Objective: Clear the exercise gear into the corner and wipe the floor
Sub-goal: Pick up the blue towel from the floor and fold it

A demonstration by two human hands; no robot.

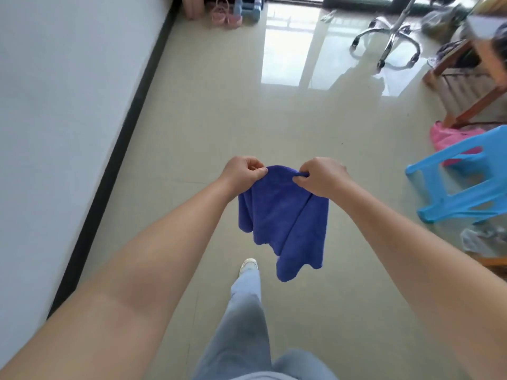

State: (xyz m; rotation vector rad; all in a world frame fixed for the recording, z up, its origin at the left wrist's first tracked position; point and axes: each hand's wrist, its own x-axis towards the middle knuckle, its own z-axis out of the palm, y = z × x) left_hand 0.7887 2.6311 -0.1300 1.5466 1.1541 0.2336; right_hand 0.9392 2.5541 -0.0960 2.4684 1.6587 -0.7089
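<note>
A dark blue cloth (285, 215) hangs in the air in front of me, above the pale tiled floor (208, 127). My left hand (242, 174) pinches its top left edge and my right hand (319, 175) pinches its top right edge. The cloth droops down in folds between them. Far off in the corner by the wall lie the exercise things: a pink kettlebell-like item (222, 10), blue dumbbells (251, 9) and a beige rolled mat (190, 5).
A white wall with a black skirting board (115, 157) runs along the left. A light blue plastic stool (463, 176) lies tipped at the right, with a pink bag (450, 135), a wooden table leg (477, 102) and a chrome chair base (389, 48) beyond. My leg and shoe (248, 266) are below.
</note>
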